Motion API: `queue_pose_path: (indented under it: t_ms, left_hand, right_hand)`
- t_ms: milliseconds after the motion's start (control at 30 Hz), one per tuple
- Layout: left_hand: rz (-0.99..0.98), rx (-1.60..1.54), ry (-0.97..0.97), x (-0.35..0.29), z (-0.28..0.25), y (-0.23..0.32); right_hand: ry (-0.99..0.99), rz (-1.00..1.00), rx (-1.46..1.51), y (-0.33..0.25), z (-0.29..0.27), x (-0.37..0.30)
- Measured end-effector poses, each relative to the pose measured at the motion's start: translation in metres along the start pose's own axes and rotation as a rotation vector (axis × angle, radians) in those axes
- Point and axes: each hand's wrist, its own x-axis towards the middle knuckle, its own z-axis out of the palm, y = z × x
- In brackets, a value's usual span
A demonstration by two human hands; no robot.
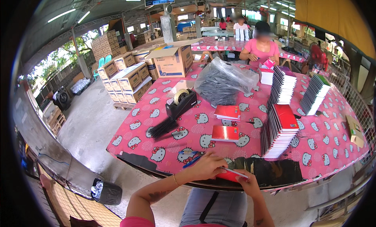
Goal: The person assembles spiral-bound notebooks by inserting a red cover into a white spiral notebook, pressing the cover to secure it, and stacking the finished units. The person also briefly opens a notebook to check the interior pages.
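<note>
At the table's near edge, both my hands are on a small red notebook (230, 175), tilted so its pale edge shows. My left hand (206, 165) is closed on its left end, fingers curled over the top. My right hand (249, 184) pinches its right end. Beside my left hand lies a blue-handled tool (192, 161), partly covered by that hand. Farther in, two small stacks of red notebooks lie flat, the nearer stack (225, 133) and the farther stack (228, 112). A tall pile of spiral-bound red notebooks (279, 131) stands to the right.
A black tape dispenser (182, 103), black binding coils (163, 128) and a plastic bag of dark coils (223, 84) are on the patterned pink tablecloth (203, 119). More notebook piles (315, 93) rise at right. Across the table, a person (261, 50) handles something pink. Cartons (172, 62) stand at left.
</note>
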Motion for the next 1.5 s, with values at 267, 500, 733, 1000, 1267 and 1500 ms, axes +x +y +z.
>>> queue_pose_path:
  t_ms: [267, 500, 733, 1000, 1267, 1500]
  left_hand:
    - [-0.049, 0.461, -0.003, 0.001, 0.002, 0.018]
    - [-0.06, 0.618, 0.071, -0.036, 0.047, 0.035]
    - [-0.081, 0.676, -0.019, -0.003, 0.014, 0.044]
    - [-0.026, 0.441, 0.185, -0.004, 0.034, 0.051]
    - [-0.096, 0.211, -0.228, 0.018, -0.003, 0.02]
    - [-0.005, 0.553, -0.048, -0.024, 0.049, 0.053]
  right_hand:
    - [0.046, 0.04, 0.069, 0.005, 0.004, -0.001]
    - [0.097, 0.095, 0.23, 0.0, 0.021, 0.004]
    - [-0.049, 0.156, 0.093, -0.023, 0.002, -0.004]
    - [0.146, 0.072, 0.174, -0.025, 0.004, 0.003]
    - [0.048, 0.101, 0.135, -0.024, -0.001, 0.0]
    - [0.165, 0.142, 0.229, -0.024, 0.007, -0.003]
